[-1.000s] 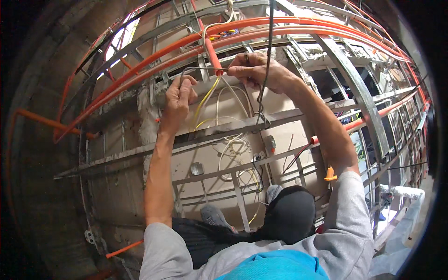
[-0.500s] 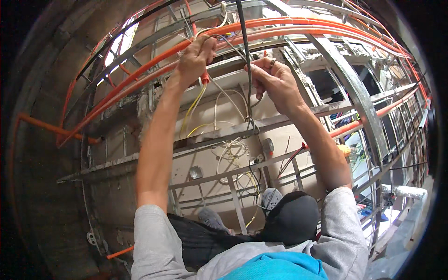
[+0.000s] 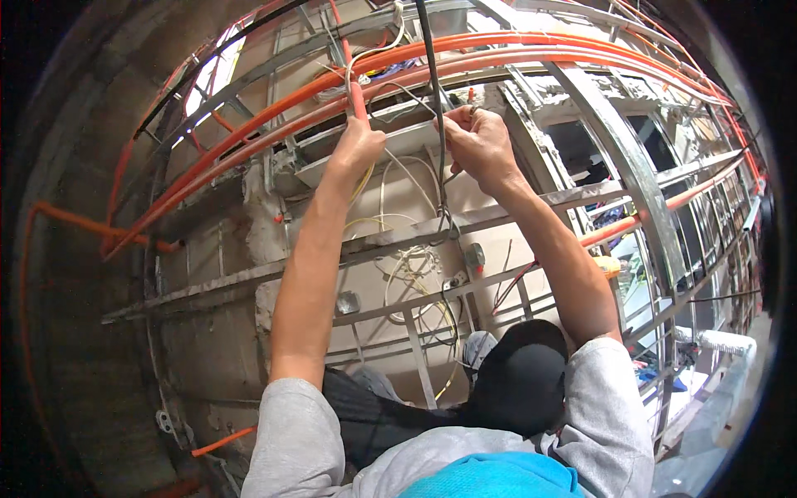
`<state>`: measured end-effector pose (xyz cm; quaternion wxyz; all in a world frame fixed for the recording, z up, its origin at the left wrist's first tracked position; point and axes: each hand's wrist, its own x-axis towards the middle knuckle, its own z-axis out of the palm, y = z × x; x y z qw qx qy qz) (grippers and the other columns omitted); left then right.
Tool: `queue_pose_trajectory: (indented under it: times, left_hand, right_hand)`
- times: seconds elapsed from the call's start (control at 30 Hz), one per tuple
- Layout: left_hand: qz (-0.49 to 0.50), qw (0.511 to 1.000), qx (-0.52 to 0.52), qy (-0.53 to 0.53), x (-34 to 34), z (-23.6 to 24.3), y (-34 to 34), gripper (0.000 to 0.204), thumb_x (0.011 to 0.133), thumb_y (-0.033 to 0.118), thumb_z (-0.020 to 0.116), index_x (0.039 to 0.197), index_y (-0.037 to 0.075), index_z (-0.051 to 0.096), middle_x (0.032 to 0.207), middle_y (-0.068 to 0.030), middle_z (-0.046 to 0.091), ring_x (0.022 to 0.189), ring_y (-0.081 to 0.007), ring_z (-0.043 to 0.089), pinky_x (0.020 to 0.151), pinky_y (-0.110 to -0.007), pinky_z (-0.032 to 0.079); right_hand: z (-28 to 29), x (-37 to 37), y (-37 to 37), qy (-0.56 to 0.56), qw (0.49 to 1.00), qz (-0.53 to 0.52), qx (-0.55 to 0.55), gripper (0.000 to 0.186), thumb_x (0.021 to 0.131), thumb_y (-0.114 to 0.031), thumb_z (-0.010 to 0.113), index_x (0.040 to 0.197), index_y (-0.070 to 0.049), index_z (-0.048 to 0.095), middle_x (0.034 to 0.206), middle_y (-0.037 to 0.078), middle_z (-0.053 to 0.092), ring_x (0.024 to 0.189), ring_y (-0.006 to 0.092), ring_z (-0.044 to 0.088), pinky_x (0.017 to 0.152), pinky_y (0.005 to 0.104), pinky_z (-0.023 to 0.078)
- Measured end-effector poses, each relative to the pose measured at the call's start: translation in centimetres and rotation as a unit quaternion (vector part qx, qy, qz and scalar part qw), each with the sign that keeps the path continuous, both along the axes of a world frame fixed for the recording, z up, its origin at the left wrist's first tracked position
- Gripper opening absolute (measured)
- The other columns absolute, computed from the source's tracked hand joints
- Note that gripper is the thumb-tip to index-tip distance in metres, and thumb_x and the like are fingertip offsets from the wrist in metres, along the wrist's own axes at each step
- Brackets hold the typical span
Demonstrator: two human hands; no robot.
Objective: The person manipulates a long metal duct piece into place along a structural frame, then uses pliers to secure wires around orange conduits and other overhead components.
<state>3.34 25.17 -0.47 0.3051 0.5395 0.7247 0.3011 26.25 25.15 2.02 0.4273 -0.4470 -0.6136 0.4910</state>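
Observation:
My left hand [image 3: 359, 145] is closed round the lower end of a short upright orange conduit [image 3: 359, 101], partly hiding it. Yellow and white wires [image 3: 398, 166] trail from beneath that hand. To the upper right, my right hand [image 3: 480, 143] pinches a thin dark grey wire [image 3: 419, 98], with its fingertips beside a thicker black cable [image 3: 432, 58] that hangs down. Exactly where the wire runs between those fingers is hard to make out.
Long orange conduits [image 3: 506, 46] cross above my hands. A grid of metal channels [image 3: 618, 166] surrounds me, with a coil of loose wires [image 3: 415, 266] below. An orange tool [image 3: 606, 267] lies by my right forearm; a white corrugated duct [image 3: 722, 340] is at right.
My left hand rose from the grey wire a second ago, then came down onto the conduit's end. My right hand shifted slightly right and down, staying pinched by the black cable.

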Motion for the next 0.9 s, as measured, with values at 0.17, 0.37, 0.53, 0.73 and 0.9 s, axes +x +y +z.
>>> queue_pose_trajectory:
  times: [0.17, 0.37, 0.53, 0.73, 0.9]
  left_hand:
    - [0.011, 1.0, -0.013, 0.016, -0.1, -3.7, 0.0, 0.087, 0.08, 0.015, 0.061, 0.148, -0.008, 0.012, 0.139, -0.0332, 0.041, 0.121, -0.0456, 0.054, 0.098, -0.045, 0.048]
    - [0.074, 0.996, 0.039, 0.035, -0.5, -6.6, -0.1, 0.069, 0.082, 0.014, 0.057, 0.14, -0.011, 0.031, 0.122, -0.0314, 0.061, 0.106, -0.0469, 0.064, 0.09, -0.047, 0.053]
    - [0.128, 0.991, 0.014, 0.027, 1.0, -7.3, 0.2, 0.057, 0.087, 0.018, 0.056, 0.132, -0.011, 0.036, 0.12, -0.0346, 0.059, 0.11, -0.0467, 0.062, 0.095, -0.049, 0.049]
    - [0.121, 0.992, 0.031, -0.016, 1.4, -7.2, -0.1, 0.05, 0.086, 0.016, 0.061, 0.123, -0.008, 0.038, 0.116, -0.0334, 0.059, 0.107, -0.0463, 0.062, 0.095, -0.05, 0.049]
    - [0.126, 0.992, 0.021, 0.007, 1.9, -5.0, -1.0, 0.051, 0.086, 0.016, 0.059, 0.124, -0.009, 0.037, 0.112, -0.0334, 0.061, 0.106, -0.0468, 0.063, 0.094, -0.049, 0.05]
  right_hand:
    - [0.7, -0.2, -0.5, -0.005, 1.0, 0.008, -0.005, 0.029, 0.091, -0.026, 0.07, 0.099, 0.001, 0.066, 0.071, -0.001, 0.06, 0.055, 0.0054, 0.054, 0.044, 0.0239, 0.048]
    - [1.3, -0.5, -1.1, -0.015, 1.0, 0.009, 0.008, 0.03, 0.09, -0.027, 0.069, 0.098, 0.002, 0.072, 0.078, 0.008, 0.072, 0.068, 0.0115, 0.067, 0.063, 0.0282, 0.054]
    - [0.7, -0.7, -1.2, 0.016, 0.999, 0.03, 0.023, 0.028, 0.092, -0.027, 0.071, 0.099, -0.001, 0.066, 0.069, -0.002, 0.057, 0.057, 0.0042, 0.052, 0.044, 0.0216, 0.041]
    - [0.3, -0.9, -1.3, 0.005, 0.998, 0.034, 0.06, 0.027, 0.093, -0.027, 0.07, 0.097, 0.0, 0.067, 0.067, -0.003, 0.057, 0.057, 0.0041, 0.052, 0.047, 0.0209, 0.04]
    - [0.5, -1.1, -1.3, 0.016, 0.996, 0.045, 0.073, 0.026, 0.094, -0.025, 0.07, 0.095, 0.0, 0.068, 0.066, -0.003, 0.058, 0.056, 0.0038, 0.051, 0.048, 0.021, 0.039]
